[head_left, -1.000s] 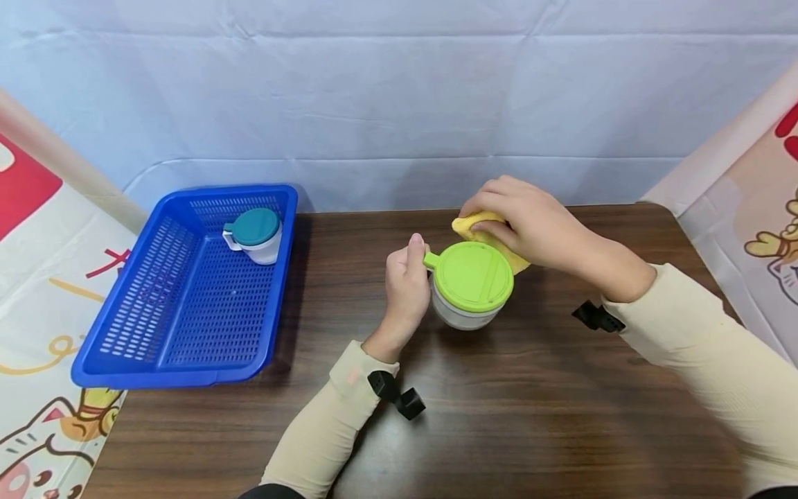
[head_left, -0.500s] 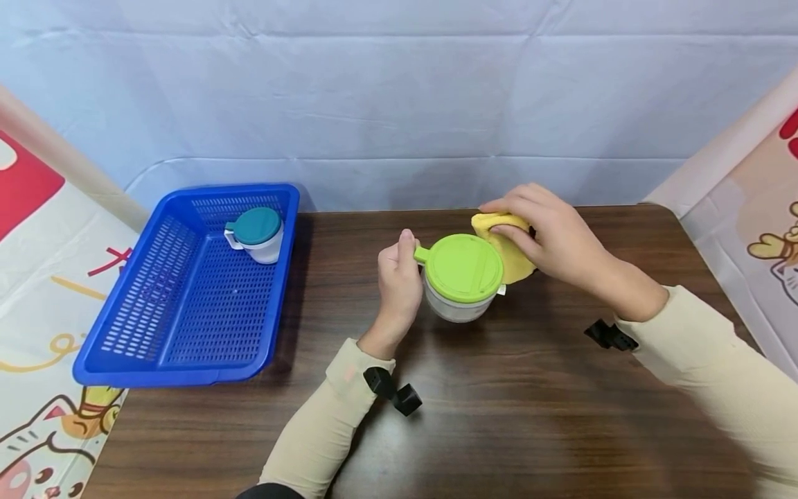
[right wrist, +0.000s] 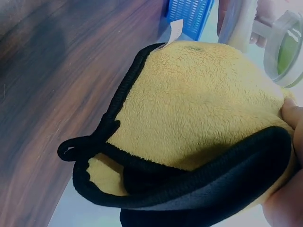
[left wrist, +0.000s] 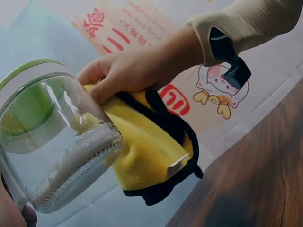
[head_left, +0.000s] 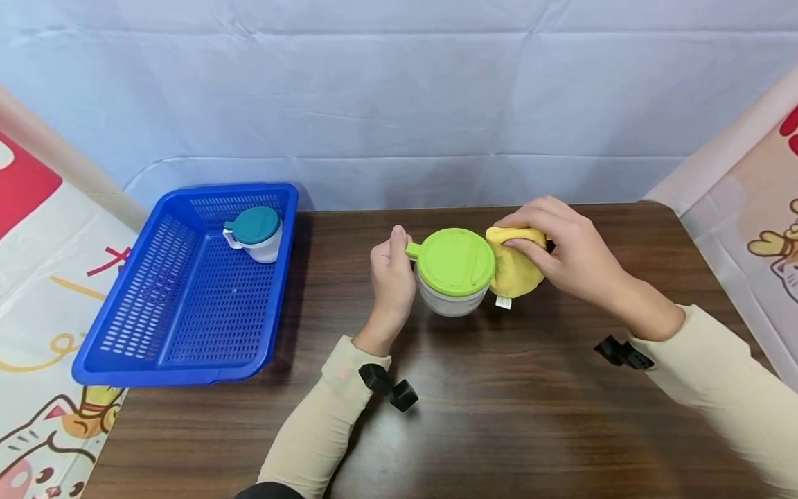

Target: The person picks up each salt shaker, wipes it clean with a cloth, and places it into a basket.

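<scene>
My left hand [head_left: 393, 281] grips the handle of a clear glass jar [left wrist: 61, 137] with a lime-green lid [head_left: 456, 262], thumb up along the handle. The left wrist view shows the jar tilted, with a ridged base and some whitish matter at its bottom. My right hand [head_left: 564, 242] pinches a yellow cloth [head_left: 516, 270] between thumb and fingers, right at the jar's right side. Black edging, a small loop and a white tag show on the cloth [right wrist: 199, 94] in the right wrist view.
At the left stands a blue perforated basket [head_left: 181, 378]. In its far right corner sits a smaller white jar [head_left: 264, 251] with a teal lid [head_left: 255, 225]. The dark wooden table [head_left: 499, 416] ends at a pale cloth backdrop [head_left: 399, 104].
Both hands have shifted: the left hand with the jar leftward and slightly away, the right hand with the cloth from behind the jar to its right side. The cloth's white tag has come into view.
</scene>
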Motion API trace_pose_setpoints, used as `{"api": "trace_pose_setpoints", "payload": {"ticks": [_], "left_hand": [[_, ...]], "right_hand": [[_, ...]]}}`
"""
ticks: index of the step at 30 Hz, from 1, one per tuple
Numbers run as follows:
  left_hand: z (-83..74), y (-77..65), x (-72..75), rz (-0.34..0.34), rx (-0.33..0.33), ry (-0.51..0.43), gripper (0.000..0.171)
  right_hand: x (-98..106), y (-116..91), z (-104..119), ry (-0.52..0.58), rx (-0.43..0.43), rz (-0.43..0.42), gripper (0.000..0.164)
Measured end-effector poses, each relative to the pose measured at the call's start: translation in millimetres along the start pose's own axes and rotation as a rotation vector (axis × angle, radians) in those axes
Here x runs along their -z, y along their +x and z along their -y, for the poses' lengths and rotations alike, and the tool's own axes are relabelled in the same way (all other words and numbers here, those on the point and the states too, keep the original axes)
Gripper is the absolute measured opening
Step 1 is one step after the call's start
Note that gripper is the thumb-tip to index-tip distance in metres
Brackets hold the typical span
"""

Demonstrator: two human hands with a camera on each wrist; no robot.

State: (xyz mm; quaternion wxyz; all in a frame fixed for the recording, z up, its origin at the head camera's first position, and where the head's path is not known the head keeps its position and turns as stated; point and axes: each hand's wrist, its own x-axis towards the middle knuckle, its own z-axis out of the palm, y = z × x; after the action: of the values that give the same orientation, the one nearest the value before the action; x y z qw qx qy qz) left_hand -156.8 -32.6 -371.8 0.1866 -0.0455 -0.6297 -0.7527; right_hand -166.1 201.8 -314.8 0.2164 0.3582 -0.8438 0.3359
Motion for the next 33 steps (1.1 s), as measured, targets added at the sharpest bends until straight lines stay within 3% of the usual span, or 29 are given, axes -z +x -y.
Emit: {"api": "trace_pose_setpoints", "payload": {"ticks": [5,8,13,24,33], "left_hand": [[-0.1,1.2,0.0,0.006,-0.006,-0.008,0.056],[-0.9,1.3,-0.2,0.016,-0.012,-0.016,0.056],[-1.0,1.7,0.2,0.022,-0.013,-0.01,0.056],[-2.7,-0.5,-0.9,0.029,0.015,-0.006,0.055],[-2.8,-3.3,-3.4,0.043,0.03,0.025,0.054]], "right_hand": [[5.8,-9.3,1.9,0.028,0.008,-0.024,0.037],[9.3,-15.0,2.0,0.045,0.015,-0.028,0.017],[9.6,-22.4,5.2,0.074,0.034,-0.063,0.048],[1.0,-20.1,19.9,0.145,0.085,-0.122,0.046],[-2.1,-20.6,15.5,0.14,0.086,-0.116,0.045]]}}
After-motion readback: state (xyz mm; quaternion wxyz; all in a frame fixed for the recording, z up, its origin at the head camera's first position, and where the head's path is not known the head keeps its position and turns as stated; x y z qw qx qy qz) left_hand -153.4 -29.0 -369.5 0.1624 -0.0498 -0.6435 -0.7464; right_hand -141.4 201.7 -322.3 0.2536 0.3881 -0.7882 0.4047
